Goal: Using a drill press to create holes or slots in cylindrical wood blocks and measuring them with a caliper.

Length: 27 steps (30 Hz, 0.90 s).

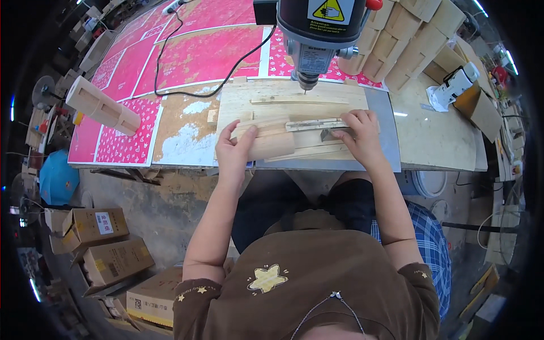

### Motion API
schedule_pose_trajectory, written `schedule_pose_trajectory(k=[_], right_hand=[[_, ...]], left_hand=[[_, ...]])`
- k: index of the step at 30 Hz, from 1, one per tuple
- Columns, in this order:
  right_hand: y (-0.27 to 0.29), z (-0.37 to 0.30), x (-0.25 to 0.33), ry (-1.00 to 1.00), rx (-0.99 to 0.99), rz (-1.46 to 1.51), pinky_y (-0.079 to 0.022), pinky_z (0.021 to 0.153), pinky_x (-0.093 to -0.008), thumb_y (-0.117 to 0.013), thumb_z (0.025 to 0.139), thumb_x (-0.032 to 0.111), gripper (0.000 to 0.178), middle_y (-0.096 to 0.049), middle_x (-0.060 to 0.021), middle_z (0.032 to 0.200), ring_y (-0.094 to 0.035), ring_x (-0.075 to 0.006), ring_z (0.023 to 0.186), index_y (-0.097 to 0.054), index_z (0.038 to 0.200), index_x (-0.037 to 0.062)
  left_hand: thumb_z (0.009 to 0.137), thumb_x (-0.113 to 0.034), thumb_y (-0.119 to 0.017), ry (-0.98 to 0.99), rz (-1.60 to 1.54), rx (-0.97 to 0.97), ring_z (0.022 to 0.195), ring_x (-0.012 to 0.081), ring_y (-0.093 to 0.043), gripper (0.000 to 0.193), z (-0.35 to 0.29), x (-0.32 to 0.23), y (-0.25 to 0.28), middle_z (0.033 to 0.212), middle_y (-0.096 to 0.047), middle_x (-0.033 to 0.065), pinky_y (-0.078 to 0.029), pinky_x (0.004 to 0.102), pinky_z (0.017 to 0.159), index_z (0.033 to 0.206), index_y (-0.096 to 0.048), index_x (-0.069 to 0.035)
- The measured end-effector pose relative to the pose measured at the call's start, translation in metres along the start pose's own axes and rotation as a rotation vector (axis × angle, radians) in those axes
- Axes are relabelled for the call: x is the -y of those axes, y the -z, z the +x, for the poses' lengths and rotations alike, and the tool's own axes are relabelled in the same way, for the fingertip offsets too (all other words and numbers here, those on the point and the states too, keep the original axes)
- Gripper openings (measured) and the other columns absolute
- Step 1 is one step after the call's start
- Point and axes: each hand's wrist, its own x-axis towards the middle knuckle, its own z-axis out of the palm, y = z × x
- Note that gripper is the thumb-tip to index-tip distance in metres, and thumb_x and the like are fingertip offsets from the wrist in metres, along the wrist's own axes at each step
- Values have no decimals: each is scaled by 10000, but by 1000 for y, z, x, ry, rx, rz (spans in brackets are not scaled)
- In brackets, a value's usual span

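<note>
My left hand [237,150] is closed round the left end of a pale, rounded wooden piece [275,145], which lies on a wooden board [235,102]. My right hand [362,133] grips the right end of a narrow strip with dark marks [311,124], lying against the wooden piece. Beside my right thumb is a small dark metal part [326,135]; whether it is fixed to the strip I cannot tell. Just beyond my hands, the bench drill [317,51] points its bit down over the board, apart from the wooden piece.
Stacked wooden cylinders [399,42] stand behind right; another cylinder [103,106] stands at left. A black cable [195,93] crosses the pink-covered bench [209,54]. A white bottle-like tool [456,85] lies at right near an open carton [480,107]. Cardboard boxes [116,260] sit on the floor.
</note>
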Motion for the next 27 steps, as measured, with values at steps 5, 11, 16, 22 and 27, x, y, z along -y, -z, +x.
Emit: schedule_pose_trajectory(k=[5, 11, 16, 22, 27], right_hand=[[-6, -1, 12, 61, 16, 15, -408, 848, -401, -770, 646, 135, 377, -568, -99, 963, -461, -320, 967, -603, 981, 87], [-3, 0, -3, -6, -2, -72, -418, 839, -411, -784, 605, 106, 451, -573, -95, 957, -476, -325, 958, -584, 1009, 89], [-9, 19, -17, -124, -9, -145, -428, 803, -409, -781, 628, 156, 452, -585, -96, 958, -496, -324, 946, -588, 1028, 69], [-24, 43, -7, -163, 13, -162, -442, 812, -412, -782, 631, 158, 456, -590, -81, 949, -518, -312, 925, -610, 1051, 109], [-34, 42, -5, -86, -46, -46, -449, 844, -382, -759, 672, 138, 433, -597, -102, 996, -531, -307, 979, -614, 1079, 113]], left_hand=[[859, -248, -668, -61, 130, 168, 702, 60, -484, 550, 0, 18, -25, 825, -550, 39, -382, 214, 603, 1261, -449, 58], [795, -268, -727, -246, 121, 264, 759, 73, -488, 697, 3, 39, -30, 913, -526, 54, -413, 209, 631, 1302, -400, 81], [664, -242, -797, -584, 513, 309, 934, 218, -556, 691, 23, 47, -26, 1035, -564, 93, -447, 319, 773, 1235, -510, 20], [610, -186, -803, -548, 704, 267, 972, 241, -564, 563, 52, 44, -17, 1021, -598, 76, -428, 368, 856, 1131, -624, -75], [597, -196, -804, -655, 850, 276, 949, 224, -563, 495, 68, 47, -7, 947, -611, 37, -375, 385, 874, 1063, -656, -122]])
